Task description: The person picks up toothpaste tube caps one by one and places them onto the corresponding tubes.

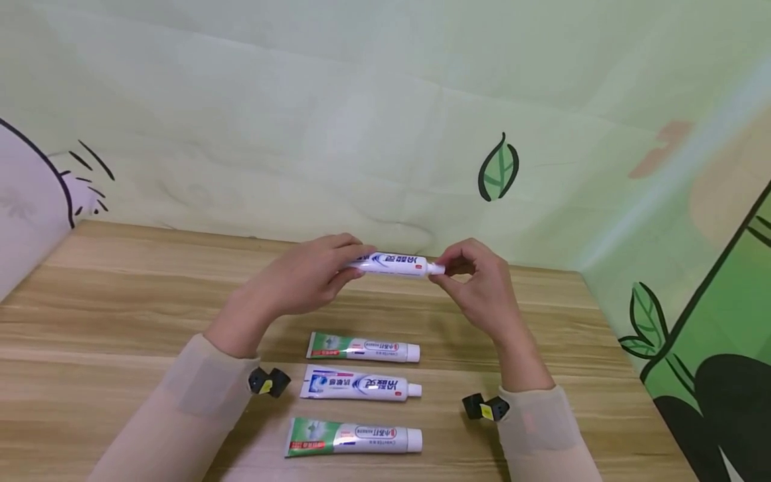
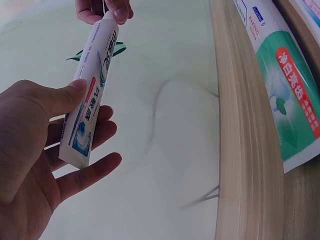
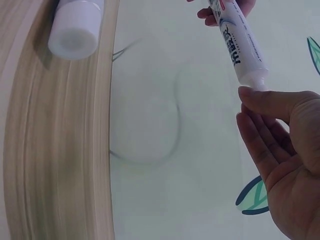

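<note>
A white and blue toothpaste tube [image 1: 397, 264] is held up over the far part of the table, lying nearly level in the head view. My left hand [image 1: 307, 274] grips its flat tail half, thumb on one face and fingers behind, as the left wrist view shows. At the other end my right hand [image 1: 486, 294] pinches the small white cap [image 1: 436, 269] between thumb and fingertips. In the right wrist view those fingers [image 3: 252, 130] hide most of the cap. The tube's printing appears upside down from the head view.
Three more tubes lie in a column on the wooden table [image 1: 120, 321], caps to the right: a green and white tube [image 1: 367, 349], a white and blue tube [image 1: 364, 385] and another green and white tube [image 1: 355, 438]. A printed backdrop [image 1: 361, 134] rises behind the table's far edge.
</note>
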The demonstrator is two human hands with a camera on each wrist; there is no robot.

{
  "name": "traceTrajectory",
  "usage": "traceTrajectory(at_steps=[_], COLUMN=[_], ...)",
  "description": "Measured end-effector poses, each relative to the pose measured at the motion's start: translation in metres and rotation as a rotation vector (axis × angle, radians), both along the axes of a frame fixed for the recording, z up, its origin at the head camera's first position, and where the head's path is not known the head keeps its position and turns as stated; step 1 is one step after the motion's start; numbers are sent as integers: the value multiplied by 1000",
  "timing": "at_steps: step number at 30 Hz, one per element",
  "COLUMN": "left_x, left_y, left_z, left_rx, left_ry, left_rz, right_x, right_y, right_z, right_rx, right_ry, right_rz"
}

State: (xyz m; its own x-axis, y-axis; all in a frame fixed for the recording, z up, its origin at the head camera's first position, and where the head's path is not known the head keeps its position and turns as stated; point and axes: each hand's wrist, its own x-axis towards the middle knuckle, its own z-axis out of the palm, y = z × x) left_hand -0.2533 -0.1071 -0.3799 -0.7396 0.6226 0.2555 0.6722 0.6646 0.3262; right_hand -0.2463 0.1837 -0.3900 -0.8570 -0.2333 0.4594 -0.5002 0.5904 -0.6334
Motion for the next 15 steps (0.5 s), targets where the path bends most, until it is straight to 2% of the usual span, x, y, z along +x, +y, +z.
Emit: traceTrajectory(at_steps=[15], left_x=[0], left_y=[-1], left_z=[0], left_rx=[-15], left_ry=[28], left_rz=[-3], right_x=[0], right_y=[2], right_z=[1], right_rx=[14], right_ry=[-41], right_rz=[-13])
